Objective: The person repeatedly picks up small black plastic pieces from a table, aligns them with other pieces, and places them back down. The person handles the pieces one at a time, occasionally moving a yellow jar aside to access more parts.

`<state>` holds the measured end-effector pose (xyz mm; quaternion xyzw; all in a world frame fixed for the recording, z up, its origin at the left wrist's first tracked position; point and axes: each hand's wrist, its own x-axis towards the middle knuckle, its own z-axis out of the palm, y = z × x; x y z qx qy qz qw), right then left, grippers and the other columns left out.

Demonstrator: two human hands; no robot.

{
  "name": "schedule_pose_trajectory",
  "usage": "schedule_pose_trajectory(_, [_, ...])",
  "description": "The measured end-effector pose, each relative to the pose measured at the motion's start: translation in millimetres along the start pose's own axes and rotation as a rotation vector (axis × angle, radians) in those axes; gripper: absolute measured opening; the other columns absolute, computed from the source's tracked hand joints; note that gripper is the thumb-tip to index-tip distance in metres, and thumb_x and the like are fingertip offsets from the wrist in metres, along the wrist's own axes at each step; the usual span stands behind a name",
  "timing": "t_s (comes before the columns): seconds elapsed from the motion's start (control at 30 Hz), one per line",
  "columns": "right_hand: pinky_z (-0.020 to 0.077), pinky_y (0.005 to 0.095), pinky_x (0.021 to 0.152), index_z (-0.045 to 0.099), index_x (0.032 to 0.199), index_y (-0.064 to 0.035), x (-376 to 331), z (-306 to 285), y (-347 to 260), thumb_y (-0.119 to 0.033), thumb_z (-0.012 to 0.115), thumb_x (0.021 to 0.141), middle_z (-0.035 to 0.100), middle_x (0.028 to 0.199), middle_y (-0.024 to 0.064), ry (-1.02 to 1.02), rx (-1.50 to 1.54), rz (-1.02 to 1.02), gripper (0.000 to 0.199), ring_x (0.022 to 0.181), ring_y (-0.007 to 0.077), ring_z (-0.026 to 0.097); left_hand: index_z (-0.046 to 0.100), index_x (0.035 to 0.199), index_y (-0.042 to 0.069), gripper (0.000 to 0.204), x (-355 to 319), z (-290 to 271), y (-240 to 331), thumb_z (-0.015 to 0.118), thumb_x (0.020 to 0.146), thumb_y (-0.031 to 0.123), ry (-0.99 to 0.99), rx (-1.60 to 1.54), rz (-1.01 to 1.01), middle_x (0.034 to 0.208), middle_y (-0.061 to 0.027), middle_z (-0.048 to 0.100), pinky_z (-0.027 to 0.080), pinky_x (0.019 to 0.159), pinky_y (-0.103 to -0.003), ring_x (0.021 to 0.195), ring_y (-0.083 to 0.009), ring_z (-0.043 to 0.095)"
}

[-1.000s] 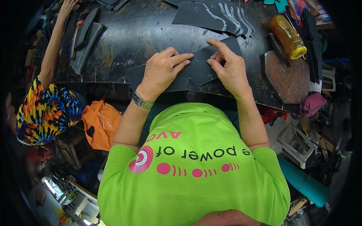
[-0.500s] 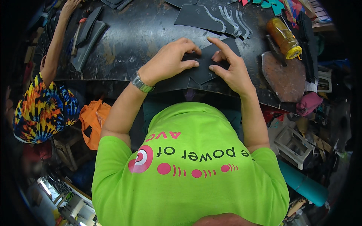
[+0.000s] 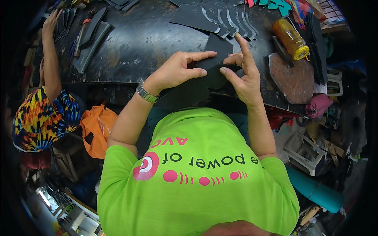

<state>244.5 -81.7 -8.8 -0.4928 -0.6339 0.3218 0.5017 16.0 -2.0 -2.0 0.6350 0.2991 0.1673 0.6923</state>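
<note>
A cut piece of black sheet material (image 3: 215,78), perhaps leather or rubber, is raised and tilted at the table's near edge, between my hands. My left hand (image 3: 176,71) has its thumb on the piece and its index finger stretched along it; the other fingers are hidden. My right hand (image 3: 245,74) pinches the piece's right side between thumb and bent fingers, index finger pointing up. Just beyond, another black piece (image 3: 218,45) lies flat on the table. Farther off, several overlapping black pieces (image 3: 193,17) carry pale streaks along their edges.
The dark worktable (image 3: 134,47) has a yellow-capped amber bottle (image 3: 290,37) and a worn brown board (image 3: 293,78) at right. Black strips and a hammer-like tool (image 3: 82,33) lie at left. Another person's arm (image 3: 50,59) reaches in there. An orange bag (image 3: 98,128) hangs below.
The black piece has come up from the table and tilted between my hands. My right hand's index finger has straightened upward. At left, the other person's arm has drawn back.
</note>
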Motion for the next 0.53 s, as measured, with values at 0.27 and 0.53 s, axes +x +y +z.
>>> schedule_pose_trajectory(0.27, [0.0542,0.0277,0.09,0.032,0.165,-0.0084,2.4,9.8,0.8,0.008,0.075,0.08,0.05,0.156,0.0087,0.015,0.082,0.041,0.097,0.093,0.0124,0.065,0.062,0.145,0.003,0.051,-11.1,14.1,-6.3,0.074,0.096,0.008,0.159,0.214,0.183,0.142,-0.0113,0.067,0.05,0.106,-0.03,0.124,-0.0146,0.063])
schedule_pose_trajectory(0.53, [0.0548,0.0265,0.09,0.031,0.165,-0.01,-2.9,9.9,-2.2,0.005,0.077,0.08,0.043,0.164,0.0097,0.009,-0.024,0.218,0.098,0.093,0.0125,0.065,0.067,0.14,0.005,0.045,-9.7,26.4,-14.7,0.073,0.095,0.007,0.271,0.056,0.151,0.131,-0.0111,0.074,0.053,0.101,-0.028,0.114,-0.0115,0.066])
